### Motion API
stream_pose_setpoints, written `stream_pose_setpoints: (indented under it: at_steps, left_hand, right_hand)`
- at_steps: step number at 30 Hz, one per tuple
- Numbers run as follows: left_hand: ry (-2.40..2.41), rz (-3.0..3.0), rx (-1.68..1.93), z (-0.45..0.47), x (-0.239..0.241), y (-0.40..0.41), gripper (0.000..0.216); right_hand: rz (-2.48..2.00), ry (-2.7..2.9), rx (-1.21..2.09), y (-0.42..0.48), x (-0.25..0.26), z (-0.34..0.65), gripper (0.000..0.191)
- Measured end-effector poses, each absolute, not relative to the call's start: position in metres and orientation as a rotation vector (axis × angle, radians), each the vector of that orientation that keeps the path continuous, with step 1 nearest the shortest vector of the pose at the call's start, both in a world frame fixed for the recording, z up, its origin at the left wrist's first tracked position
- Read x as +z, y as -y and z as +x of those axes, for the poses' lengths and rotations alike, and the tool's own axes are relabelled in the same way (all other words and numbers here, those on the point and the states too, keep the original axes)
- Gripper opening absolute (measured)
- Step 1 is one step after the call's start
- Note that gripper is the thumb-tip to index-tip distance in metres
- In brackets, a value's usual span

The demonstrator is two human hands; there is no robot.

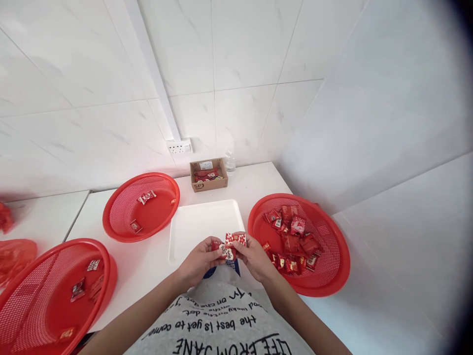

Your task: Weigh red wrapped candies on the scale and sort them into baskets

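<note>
My left hand point(202, 257) pinches a red packet point(226, 252) with black characters on a white patch. Fingers of my right hand point(252, 252) are closed on a small red-and-white patterned packet point(235, 239), which overlaps the first one. Both hands are close together in front of my body, over the near edge of a white tray point(199, 217). To the right stands a red basket point(334, 231) with many small red wrapped packets point(291, 241) in it, close to my right hand. What the packets contain is hidden.
A red basket point(121, 197) with a few packets stands at the back left, another red basket point(40, 291) nearer on the left. Against the wall are a cardboard box point(209, 185) of packets and a clear plastic item point(229, 161). A red plastic bag point(16, 254) lies far left.
</note>
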State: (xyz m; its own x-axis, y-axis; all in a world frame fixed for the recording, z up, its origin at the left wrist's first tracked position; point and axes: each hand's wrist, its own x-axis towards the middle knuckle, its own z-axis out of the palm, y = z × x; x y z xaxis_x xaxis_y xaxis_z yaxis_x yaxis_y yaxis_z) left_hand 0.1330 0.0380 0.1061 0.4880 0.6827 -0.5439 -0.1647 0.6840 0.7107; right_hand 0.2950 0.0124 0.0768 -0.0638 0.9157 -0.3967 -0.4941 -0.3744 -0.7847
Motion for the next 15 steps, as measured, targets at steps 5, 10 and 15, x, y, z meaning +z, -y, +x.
stream_pose_setpoints:
  at_steps: [5,10,15]
  left_hand:
    - [-0.925,0.618,0.539,0.13,0.097,-0.036,0.025]
    - [-1.135,0.774,0.616,0.117,0.079,-0.05,0.027]
    - [-1.297,0.761,0.672,0.096,0.065,-0.069,0.025]
  right_hand:
    - [-0.98,0.391,1.773,-0.013,0.07,0.292,0.031]
    - [-1.13,0.223,1.722,-0.019,0.048,0.29,0.026]
    - [-1.197,0.137,1.705,-0.021,0.036,0.294,0.019]
